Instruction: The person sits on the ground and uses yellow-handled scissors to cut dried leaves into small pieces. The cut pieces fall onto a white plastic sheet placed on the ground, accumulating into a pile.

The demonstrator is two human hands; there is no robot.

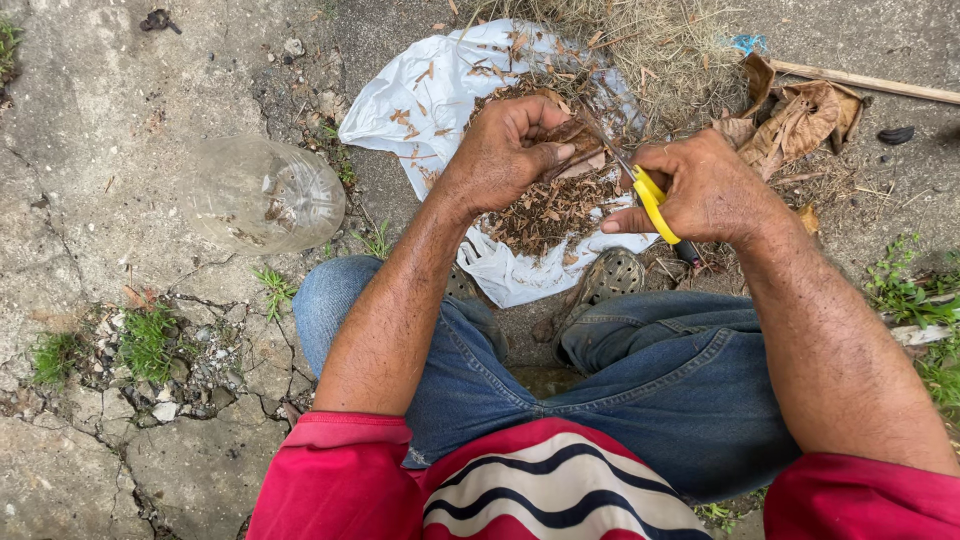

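Cracked concrete lay under us as our left hand (510, 150) pinched dry leaves (580, 140) over the white bag (400, 100) and our right hand (705, 190), closed round yellow scissors (652, 200), needed small, careful snips.

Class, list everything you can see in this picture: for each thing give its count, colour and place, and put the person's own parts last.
Plastic sheet: one, white, on the ground ahead of the feet.
Cut leaf bits: one heap, brown, on the sheet.
Dry leaf: one bunch, brown, in the left hand.
Scissors: one pair, yellow handles, in the right hand, blades at the leaf.
Plastic bottle: one, clear, lying at left.
Dry grass: one clump, straw-coloured, top centre.
Large dead leaves: a few, brown, top right.
Stick: one, pale, top right.
Ground: cracked grey concrete with green weeds.
Shoes: two, greyish, beneath the hands.
Jeans: blue.
Shirt: red, striped.
Left hand; right hand.
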